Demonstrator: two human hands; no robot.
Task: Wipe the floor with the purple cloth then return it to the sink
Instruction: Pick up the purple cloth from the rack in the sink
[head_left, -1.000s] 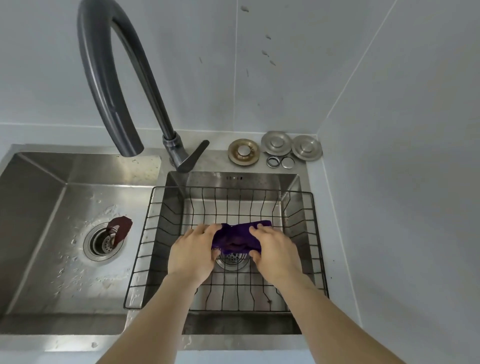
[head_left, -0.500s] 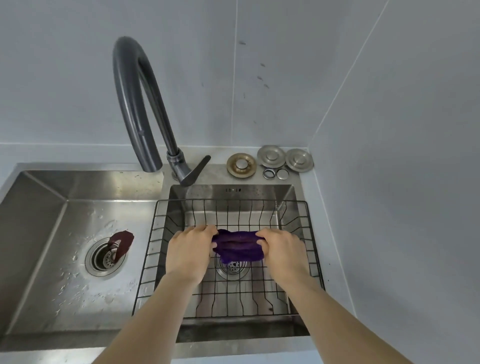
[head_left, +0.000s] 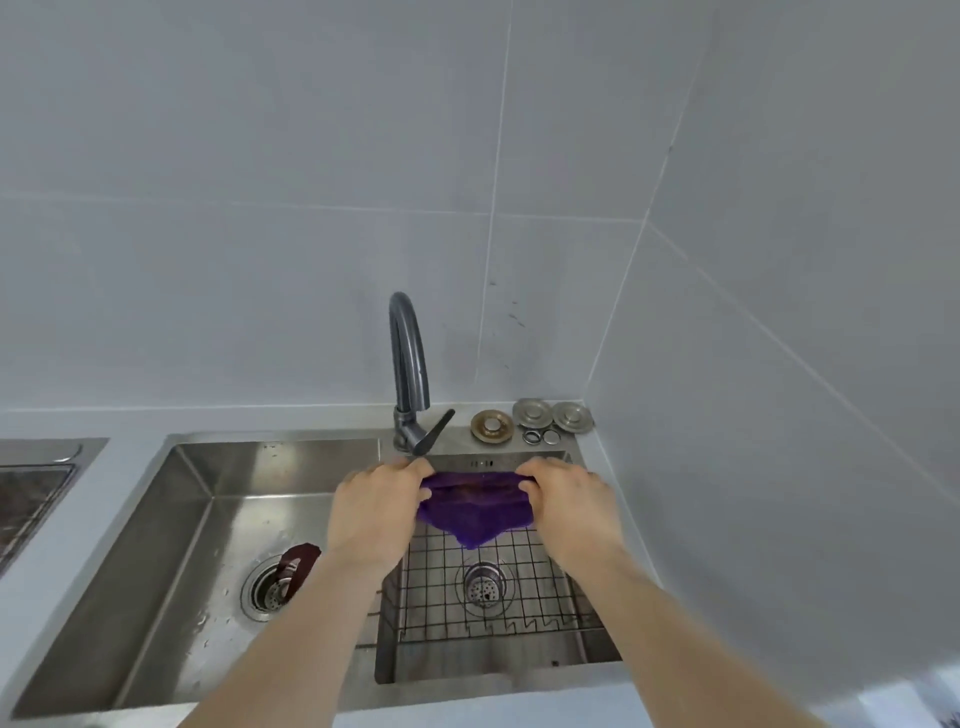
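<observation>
Both hands — left (head_left: 375, 512), right (head_left: 567, 506) — pinch the cloth's (head_left: 475, 512) top corners above the rack (head_left: 498, 597), likely so it hangs clear — free to carry off.

Two bare forearms come into view from the bottom edge, one on each side, and narrow toward the wrists. No sleeve covers either of them as far as the frame shows, so they are uncovered right down to the lower border. The left hand (head_left: 375, 512) and the right hand (head_left: 569, 506) wear no gloves. The backs of both hands face the camera, with knuckles showing. The fingertips are mostly hidden from view.
</observation>
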